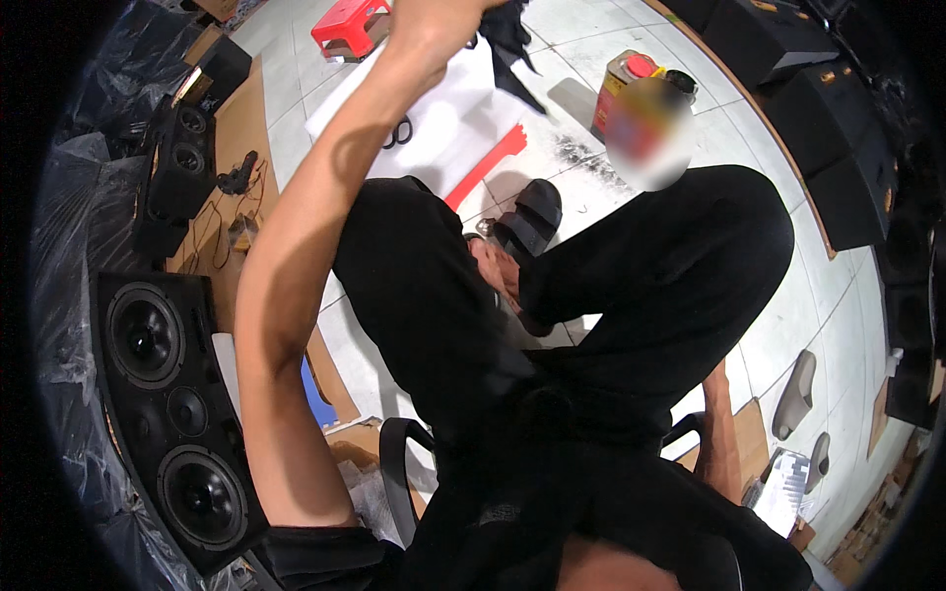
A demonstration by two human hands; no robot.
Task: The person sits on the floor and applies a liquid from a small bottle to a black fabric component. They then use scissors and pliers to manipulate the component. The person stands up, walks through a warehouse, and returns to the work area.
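My left arm stretches up to the far edge, where the picture cuts off part of my left hand (439, 28). The visible fingers look closed on a black ragged cloth (509, 44), whose pointed strips hang over the floor; the grip itself is only partly seen. Beneath lies a white sheet (443, 128) with a black mark and a red band (493, 163). My right forearm (721, 433) hangs beside the seat, and the thigh hides my right hand. Beyond my right knee stands a tin can (613, 89) with a red cap, partly covered by a blurred patch.
A red plastic stool (347, 25) stands at the far left. Black speaker cabinets (168, 394) line the left side, with plastic film behind. Black boxes (828, 128) line the right. Grey slippers (794, 394) lie on the tiles at right. Dark smudges (586, 158) mark the floor near the can.
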